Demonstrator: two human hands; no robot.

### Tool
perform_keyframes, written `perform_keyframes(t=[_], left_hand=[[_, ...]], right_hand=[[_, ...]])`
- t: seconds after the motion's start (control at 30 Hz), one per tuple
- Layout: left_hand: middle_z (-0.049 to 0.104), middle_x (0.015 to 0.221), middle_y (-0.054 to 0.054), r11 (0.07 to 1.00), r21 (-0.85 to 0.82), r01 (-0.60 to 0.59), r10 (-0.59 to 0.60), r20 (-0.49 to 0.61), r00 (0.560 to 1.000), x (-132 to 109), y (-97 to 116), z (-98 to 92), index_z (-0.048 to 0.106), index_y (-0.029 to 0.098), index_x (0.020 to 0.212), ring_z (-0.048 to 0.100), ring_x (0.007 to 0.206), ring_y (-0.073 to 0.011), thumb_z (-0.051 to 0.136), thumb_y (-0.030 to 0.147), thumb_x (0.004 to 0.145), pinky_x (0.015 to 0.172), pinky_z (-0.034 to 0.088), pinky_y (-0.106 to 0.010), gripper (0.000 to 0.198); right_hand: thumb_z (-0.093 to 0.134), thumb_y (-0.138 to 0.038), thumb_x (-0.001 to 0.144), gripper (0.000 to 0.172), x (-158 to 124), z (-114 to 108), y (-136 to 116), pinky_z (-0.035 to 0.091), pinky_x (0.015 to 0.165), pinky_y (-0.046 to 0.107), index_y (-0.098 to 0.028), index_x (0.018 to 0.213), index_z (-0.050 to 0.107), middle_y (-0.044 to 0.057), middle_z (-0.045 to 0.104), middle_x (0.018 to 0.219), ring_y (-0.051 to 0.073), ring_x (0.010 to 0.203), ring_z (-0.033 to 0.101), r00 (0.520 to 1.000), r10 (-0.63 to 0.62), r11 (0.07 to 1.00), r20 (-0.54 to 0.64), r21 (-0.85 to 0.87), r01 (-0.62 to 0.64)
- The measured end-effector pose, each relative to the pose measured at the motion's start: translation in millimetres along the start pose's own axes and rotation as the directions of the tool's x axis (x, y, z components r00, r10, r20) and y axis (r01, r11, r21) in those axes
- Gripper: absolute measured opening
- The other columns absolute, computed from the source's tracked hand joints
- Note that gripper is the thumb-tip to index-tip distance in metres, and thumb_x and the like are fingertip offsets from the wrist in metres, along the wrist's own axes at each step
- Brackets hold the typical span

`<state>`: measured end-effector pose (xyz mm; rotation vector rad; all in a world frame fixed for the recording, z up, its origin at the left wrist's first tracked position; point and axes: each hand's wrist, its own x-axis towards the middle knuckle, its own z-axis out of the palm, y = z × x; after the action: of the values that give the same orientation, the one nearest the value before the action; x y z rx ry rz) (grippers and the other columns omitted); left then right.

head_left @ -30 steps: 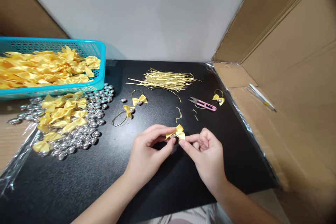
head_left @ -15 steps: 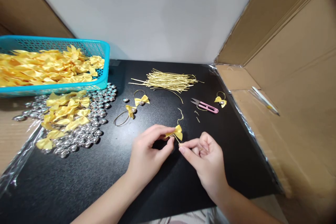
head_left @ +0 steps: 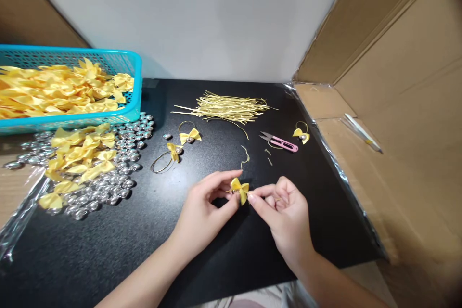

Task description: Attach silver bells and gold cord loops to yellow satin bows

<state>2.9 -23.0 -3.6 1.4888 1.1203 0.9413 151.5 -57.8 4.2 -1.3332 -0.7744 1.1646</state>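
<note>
A yellow ribbon bow (head_left: pixel 240 189) is between my two hands, low over the black tabletop (head_left: pixel 151 245). My left hand (head_left: pixel 209 202) grips its left side, thumb below and index finger stretched out above. A small bell at its centre is mostly hidden by that thumb. My right hand (head_left: pixel 283 207) pinches thumb and index finger at the bow's right edge, on what appears to be a thin gold cord. Finished-looking bow-and-bell loops lie beyond: one bow (head_left: pixel 190 135) and another bow (head_left: pixel 174 152) to the left, a third bow (head_left: pixel 301 135) to the right.
Pink thread snips (head_left: pixel 283 144) lie near cord scraps. A bundle of gold cords (head_left: pixel 231 108) is at the back. Left are silver bells (head_left: pixel 111 191), a pile of yellow bows (head_left: pixel 86 151) and a turquoise basket (head_left: pixel 137 86) of bows. A white pen-like tool (head_left: pixel 362 132) rests on cardboard.
The bow has turned in my fingers, its wings now facing up more. The cord between bow and right hand shows less. The view has shifted slightly right.
</note>
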Motion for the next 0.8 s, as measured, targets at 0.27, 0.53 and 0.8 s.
perform_keyframes(t=[0.27,0.53,0.8], left_hand=[[0.07,0.078,-0.002,0.996,-0.051,0.068,-0.066,0.036,0.997,1.5,2.8,-1.4,0.065,0.016,0.085,0.065,0.07,-0.012,0.064,0.015,0.079,0.066,0.054,-0.022,0.006],[0.072,0.093,-0.004,0.997,-0.064,0.044,-0.036,0.126,0.991,-0.5,1.5,-0.3,0.064,0.022,0.115,0.069,0.081,-0.0145,0.059,0.017,0.086,0.075,0.055,-0.026,0.03],[0.072,0.084,-0.005,0.995,0.053,-0.089,0.08,0.152,0.985,2.2,4.1,-2.2,0.075,0.02,0.091,0.068,0.076,-0.0157,0.059,0.014,0.085,0.068,0.054,-0.025,0.018]], right_hand=[[0.074,-0.022,0.069,0.052,-0.8,-2.1,2.6,0.025,0.041,0.017,-0.022,0.066,0.022,0.002,0.069,0.065,0.002,0.044,0.025,1.0,-0.001,1.0,0.014,-0.024,0.001],[0.074,-0.021,0.068,0.05,0.2,-1.3,1.9,0.026,0.042,0.017,-0.021,0.065,0.024,0.002,0.07,0.065,0.002,0.043,0.028,1.0,0.004,1.0,-0.004,0.0,-0.004],[0.075,-0.022,0.07,0.051,-0.8,-2.5,2.7,0.028,0.042,0.017,-0.022,0.066,0.024,0.003,0.07,0.067,0.002,0.044,0.03,1.0,0.01,1.0,0.009,0.023,-0.01]])
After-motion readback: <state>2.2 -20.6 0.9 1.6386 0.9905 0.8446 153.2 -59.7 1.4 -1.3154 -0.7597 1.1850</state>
